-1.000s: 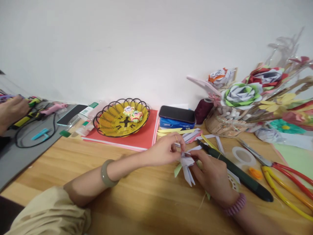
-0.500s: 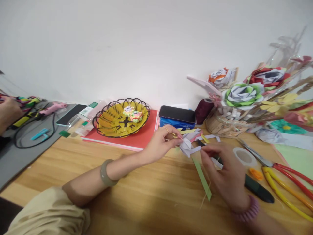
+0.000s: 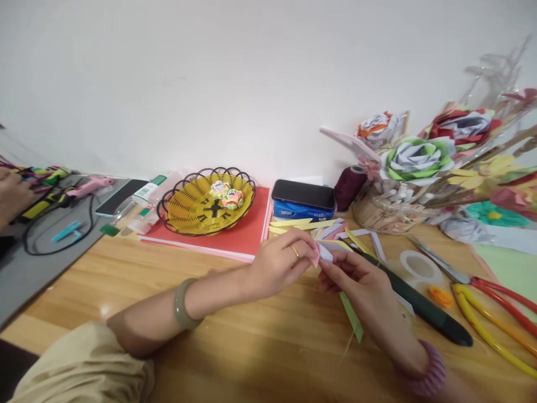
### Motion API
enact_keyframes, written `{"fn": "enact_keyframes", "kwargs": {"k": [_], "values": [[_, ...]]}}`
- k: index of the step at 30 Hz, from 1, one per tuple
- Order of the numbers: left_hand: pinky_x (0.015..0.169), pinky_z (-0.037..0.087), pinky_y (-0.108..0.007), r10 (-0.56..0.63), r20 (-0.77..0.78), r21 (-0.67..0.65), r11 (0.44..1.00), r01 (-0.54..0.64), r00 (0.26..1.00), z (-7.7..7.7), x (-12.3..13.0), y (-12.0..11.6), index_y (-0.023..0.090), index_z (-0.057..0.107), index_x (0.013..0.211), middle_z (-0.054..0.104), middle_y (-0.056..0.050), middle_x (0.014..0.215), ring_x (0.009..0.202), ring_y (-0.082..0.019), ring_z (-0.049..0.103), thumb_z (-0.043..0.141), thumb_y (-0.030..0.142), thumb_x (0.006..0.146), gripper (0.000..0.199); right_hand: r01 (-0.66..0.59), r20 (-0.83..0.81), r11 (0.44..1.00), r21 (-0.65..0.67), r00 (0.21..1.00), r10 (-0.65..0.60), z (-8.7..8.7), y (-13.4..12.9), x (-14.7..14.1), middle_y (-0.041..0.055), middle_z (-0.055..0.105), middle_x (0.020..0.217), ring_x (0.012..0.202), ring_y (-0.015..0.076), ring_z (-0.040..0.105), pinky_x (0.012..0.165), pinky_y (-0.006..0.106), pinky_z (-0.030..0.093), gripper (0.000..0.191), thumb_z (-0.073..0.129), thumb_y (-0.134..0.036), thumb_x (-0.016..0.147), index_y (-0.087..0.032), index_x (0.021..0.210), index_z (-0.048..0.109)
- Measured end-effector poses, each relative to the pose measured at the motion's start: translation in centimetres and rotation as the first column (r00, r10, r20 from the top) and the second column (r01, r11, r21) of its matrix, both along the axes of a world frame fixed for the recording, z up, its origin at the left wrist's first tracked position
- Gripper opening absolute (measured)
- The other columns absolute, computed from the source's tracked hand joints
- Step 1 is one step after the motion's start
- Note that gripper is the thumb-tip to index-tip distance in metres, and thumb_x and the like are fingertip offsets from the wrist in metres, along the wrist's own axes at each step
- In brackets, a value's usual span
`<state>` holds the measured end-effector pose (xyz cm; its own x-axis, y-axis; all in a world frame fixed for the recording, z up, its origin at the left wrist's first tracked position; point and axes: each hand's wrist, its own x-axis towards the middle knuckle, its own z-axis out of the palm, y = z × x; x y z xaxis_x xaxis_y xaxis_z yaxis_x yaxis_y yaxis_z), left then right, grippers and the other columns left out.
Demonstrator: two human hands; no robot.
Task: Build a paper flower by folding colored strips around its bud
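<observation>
A small folded paper piece, white with some pink, is pinched between both hands above the wooden table. My left hand, with a gold ring, grips its left side. My right hand closes on its right side with thumb and fingertips. Fingers partly cover the piece. Behind the hands lie white, yellow and pink paper strips. A green strip lies beneath my right hand. A long dark green tool rests to the right of it.
A yellow woven basket with small paper pieces stands on red paper. A phone lies on a blue pack. Scissors, a tape roll and paper flowers are at the right. Another person's hand shows far left.
My right hand has moved left and turned, and now meets my left hand at the paper piece. The piece is turned and shows pink. The other person's hand has shifted left.
</observation>
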<state>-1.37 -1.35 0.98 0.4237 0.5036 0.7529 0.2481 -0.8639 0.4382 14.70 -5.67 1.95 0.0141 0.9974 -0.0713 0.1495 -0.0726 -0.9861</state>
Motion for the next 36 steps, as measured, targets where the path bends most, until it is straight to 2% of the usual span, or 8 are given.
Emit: {"fn": "enact_keyframes", "kwargs": {"k": [6,11,16,19,24,27,30,36], "values": [[0.074,0.049,-0.026,-0.075,0.134,-0.148,0.985,0.094,0.988,0.1,0.3,0.0,0.016,0.053,0.076,0.058,-0.006,0.084,0.083,-0.012,0.057,0.049,0.009,0.079,0.008,-0.011,-0.107,1.0,-0.002,0.994,0.011,-0.6,0.1,0.1,0.0012,0.065,0.065,0.065,0.0187,0.065,0.061,0.03,0.054,0.03,0.068,-0.047,0.065,-0.019,0.071,0.06],[0.076,0.047,-0.028,-0.083,0.263,-0.313,0.935,0.167,0.961,-0.2,0.7,-0.1,0.017,0.052,0.074,0.057,-0.004,0.085,0.085,-0.012,0.057,0.054,0.011,0.078,0.007,-0.048,-0.227,0.996,0.069,0.972,0.063,-0.8,0.0,0.0,0.0013,0.068,0.084,0.083,0.0184,0.065,0.078,0.032,0.052,0.023,0.065,-0.04,0.072,-0.022,0.087,0.064],[0.076,0.045,-0.029,-0.046,0.376,-0.46,0.857,0.23,0.925,-0.2,1.0,-0.4,0.016,0.052,0.069,0.058,-0.003,0.084,0.084,-0.013,0.056,0.06,0.018,0.075,0.011,-0.051,-0.182,0.996,0.078,0.981,0.064,-0.8,0.0,0.2,0.0016,0.067,0.084,0.076,0.0175,0.065,0.077,0.033,0.051,0.024,0.064,-0.041,0.073,-0.023,0.09,0.065],[0.078,0.044,-0.029,-0.02,0.453,-0.541,0.788,0.293,0.891,0.0,1.2,-0.5,0.015,0.053,0.068,0.058,-0.003,0.083,0.084,-0.013,0.056,0.063,0.018,0.073,0.012,-0.058,-0.133,0.994,0.095,0.989,0.071,-0.7,0.1,0.4,0.0012,0.067,0.079,0.075,0.0179,0.065,0.075,0.033,0.051,0.024,0.063,-0.042,0.074,-0.022,0.087,0.063],[0.07,0.045,-0.025,0.051,0.553,-0.675,0.611,0.412,0.831,0.5,1.3,-0.6,0.013,0.053,0.064,0.057,-0.002,0.08,0.078,-0.011,0.056,0.067,0.017,0.068,0.015,-0.06,-0.073,0.995,0.075,0.995,0.066,-0.4,0.1,0.5,0.0005,0.067,0.068,0.069,0.0171,0.064,0.07,0.03,0.049,0.026,0.062,-0.045,0.073,-0.02,0.07,0.057],[0.064,0.045,-0.024,0.093,0.584,-0.709,0.543,0.451,0.806,0.6,1.4,-0.5,0.012,0.053,0.063,0.057,-0.002,0.08,0.074,-0.011,0.055,0.069,0.019,0.065,0.017,-0.063,-0.098,0.996,0.07,0.993,0.07,-0.2,0.0,0.4,0.0009,0.067,0.068,0.069,0.017,0.064,0.069,0.03,0.049,0.027,0.062,-0.045,0.073,-0.02,0.068,0.054],[0.063,0.045,-0.024,0.106,0.609,-0.711,0.511,0.483,0.786,0.5,1.5,-0.4,0.012,0.053,0.063,0.057,-0.002,0.08,0.071,-0.01,0.054,0.071,0.02,0.062,0.019,-0.065,-0.125,0.995,0.076,0.989,0.074,-0.1,-0.1,0.3,0.0001,0.067,0.068,0.071,0.0168,0.065,0.071,0.029,0.049,0.026,0.063,-0.043,0.073,-0.02,0.067,0.053],[0.066,0.046,-0.024,0.086,0.644,-0.686,0.505,0.523,0.761,0.1,1.6,-0.1,0.013,0.052,0.063,0.056,-0.002,0.08,0.076,-0.011,0.054,0.072,0.023,0.061,0.022,-0.054,-0.049,0.99,0.129,0.997,0.061,-0.3,-0.1,0.5,0.0,0.063,0.075,0.078,0.0194,0.064,0.074,0.032,0.048,0.023,0.06,-0.042,0.077,-0.021,0.071,0.053]]}}
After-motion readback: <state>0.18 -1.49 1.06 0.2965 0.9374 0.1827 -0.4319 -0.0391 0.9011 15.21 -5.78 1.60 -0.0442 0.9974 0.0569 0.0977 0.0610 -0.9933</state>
